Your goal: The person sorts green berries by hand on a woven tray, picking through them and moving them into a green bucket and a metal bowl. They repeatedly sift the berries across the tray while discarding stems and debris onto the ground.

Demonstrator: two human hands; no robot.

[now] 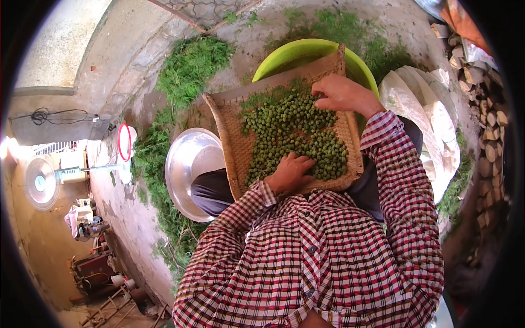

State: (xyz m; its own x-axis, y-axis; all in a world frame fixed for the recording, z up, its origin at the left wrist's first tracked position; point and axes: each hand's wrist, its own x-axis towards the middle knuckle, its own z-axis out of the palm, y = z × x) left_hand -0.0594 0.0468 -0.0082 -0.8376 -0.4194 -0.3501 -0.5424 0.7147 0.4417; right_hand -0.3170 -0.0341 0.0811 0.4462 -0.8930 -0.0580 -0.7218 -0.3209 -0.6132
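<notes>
A shallow woven winnowing basket [229, 135] lies across my lap, its far end over a lime-green plastic basin [268, 67]. Many small round green cones or fruits [283, 119] cover its middle, with loose bits of green foliage [262, 100] along the far side of the heap. My left hand [290, 173] rests on the near part of the heap, fingers slightly spread. Over the heap's far right edge is my right hand [342, 94], thumb and fingers curled towards each other. Whether anything small sits between those fingertips cannot be seen.
A shiny metal basin [184, 164] stands by my left knee. Cut green branches [192, 69] lie on the floor ahead and left. At right are a white woven sack [426, 123] and stacked firewood [490, 151]. A pedestal fan [41, 182] stands at far left.
</notes>
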